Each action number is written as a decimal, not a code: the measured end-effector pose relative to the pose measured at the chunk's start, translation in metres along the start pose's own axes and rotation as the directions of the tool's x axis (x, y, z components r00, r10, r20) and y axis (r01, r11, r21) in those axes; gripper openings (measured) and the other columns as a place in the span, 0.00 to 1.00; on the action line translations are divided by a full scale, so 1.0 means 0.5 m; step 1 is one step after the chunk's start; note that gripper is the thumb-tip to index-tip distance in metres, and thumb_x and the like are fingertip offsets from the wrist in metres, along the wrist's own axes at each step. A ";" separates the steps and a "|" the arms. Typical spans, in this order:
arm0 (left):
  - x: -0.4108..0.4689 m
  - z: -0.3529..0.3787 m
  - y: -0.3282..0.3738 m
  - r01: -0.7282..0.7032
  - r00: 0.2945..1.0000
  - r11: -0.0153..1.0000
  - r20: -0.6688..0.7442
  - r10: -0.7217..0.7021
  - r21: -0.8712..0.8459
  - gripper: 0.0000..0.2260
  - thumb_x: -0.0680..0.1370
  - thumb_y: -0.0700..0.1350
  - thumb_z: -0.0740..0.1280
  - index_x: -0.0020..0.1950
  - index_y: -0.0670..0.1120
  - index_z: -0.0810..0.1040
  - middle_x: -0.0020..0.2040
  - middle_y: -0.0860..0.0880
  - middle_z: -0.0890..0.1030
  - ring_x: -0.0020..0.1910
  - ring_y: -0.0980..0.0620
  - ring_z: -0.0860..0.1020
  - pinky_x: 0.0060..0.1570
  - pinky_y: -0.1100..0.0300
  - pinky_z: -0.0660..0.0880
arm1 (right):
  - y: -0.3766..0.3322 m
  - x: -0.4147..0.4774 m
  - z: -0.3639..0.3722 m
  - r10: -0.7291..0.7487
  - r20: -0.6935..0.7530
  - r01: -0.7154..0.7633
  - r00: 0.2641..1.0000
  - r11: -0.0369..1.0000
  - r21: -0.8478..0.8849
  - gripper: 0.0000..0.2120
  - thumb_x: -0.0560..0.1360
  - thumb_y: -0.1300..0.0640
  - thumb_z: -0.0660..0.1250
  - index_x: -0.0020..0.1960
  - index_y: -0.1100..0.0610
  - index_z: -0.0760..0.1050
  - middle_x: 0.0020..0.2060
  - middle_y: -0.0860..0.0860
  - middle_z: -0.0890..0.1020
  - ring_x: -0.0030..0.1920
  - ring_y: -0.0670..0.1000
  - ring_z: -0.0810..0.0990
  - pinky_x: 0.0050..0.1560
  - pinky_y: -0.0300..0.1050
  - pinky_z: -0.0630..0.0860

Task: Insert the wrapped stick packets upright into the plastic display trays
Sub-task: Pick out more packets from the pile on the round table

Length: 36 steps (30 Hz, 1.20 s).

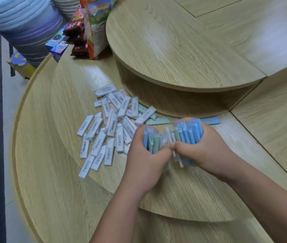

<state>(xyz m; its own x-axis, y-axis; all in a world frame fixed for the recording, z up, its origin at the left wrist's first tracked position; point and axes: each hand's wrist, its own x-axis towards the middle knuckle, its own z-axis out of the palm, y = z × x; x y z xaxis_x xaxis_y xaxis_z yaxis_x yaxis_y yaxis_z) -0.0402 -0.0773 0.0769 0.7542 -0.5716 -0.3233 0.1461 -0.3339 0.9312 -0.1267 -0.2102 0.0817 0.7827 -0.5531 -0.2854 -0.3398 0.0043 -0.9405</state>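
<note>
We clamped blue and green stick packets [183, 135] between our curled left hand [146, 153] and right hand [206, 146] just above the tabletop [51, 172], beside the loose pile [111, 127], probably squaring them for upright insertion.

Stepped round wood worktop [51, 172], 3 tiers. Loose packets [111, 125] heaped on the middle tier, mostly white. Green packet [157, 121] and blue packet [211, 120] near the riser. Snack bags [93, 27] and box [58, 44] far left.

Tiered light-wood round table [183, 50], pale floor [11, 95], stacked stools [21, 27].
</note>
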 end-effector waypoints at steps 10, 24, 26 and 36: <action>-0.120 0.080 0.084 -0.122 0.936 0.989 0.340 0.086 0.084 0.13 0.73 0.42 0.72 0.48 0.54 0.70 0.33 0.55 0.73 0.30 0.57 0.71 0.31 0.63 0.70 | -0.008 -0.205 -0.093 0.079 -0.257 -0.032 0.963 0.983 0.179 0.23 0.60 0.59 0.74 0.54 0.53 0.76 0.39 0.41 0.83 0.39 0.40 0.82 0.39 0.34 0.77; -0.343 0.459 0.226 -0.483 0.820 0.821 0.487 0.302 0.305 0.16 0.71 0.49 0.72 0.51 0.60 0.68 0.43 0.56 0.78 0.39 0.57 0.77 0.36 0.56 0.76 | -0.026 -0.501 -0.461 0.003 -0.519 0.055 0.855 0.994 0.096 0.21 0.67 0.64 0.76 0.52 0.44 0.76 0.38 0.45 0.82 0.36 0.46 0.81 0.35 0.38 0.77; -0.378 0.525 0.242 -0.515 0.805 0.793 0.500 0.318 0.325 0.17 0.71 0.49 0.71 0.53 0.62 0.67 0.43 0.56 0.78 0.39 0.58 0.78 0.36 0.58 0.75 | -0.015 -0.541 -0.525 -0.026 -0.528 0.082 0.849 0.993 0.083 0.21 0.67 0.64 0.76 0.51 0.44 0.76 0.40 0.47 0.82 0.38 0.50 0.82 0.36 0.39 0.79; -0.495 0.785 0.305 -0.587 0.753 0.705 0.588 0.295 0.398 0.21 0.69 0.46 0.68 0.57 0.64 0.67 0.48 0.60 0.77 0.44 0.60 0.76 0.39 0.61 0.74 | 0.045 -0.659 -0.792 -0.024 -0.582 0.084 0.813 0.993 0.076 0.22 0.65 0.63 0.75 0.50 0.39 0.75 0.39 0.45 0.82 0.35 0.47 0.81 0.35 0.44 0.81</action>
<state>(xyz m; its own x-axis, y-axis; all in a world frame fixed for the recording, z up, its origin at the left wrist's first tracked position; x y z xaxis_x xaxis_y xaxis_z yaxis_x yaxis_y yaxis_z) -0.4559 -0.2811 0.2330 0.2342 -0.9699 -0.0672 -0.5946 -0.1976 0.7793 -0.5991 -0.3578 0.2276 0.3411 -0.9345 -0.1016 -0.2316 0.0212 -0.9726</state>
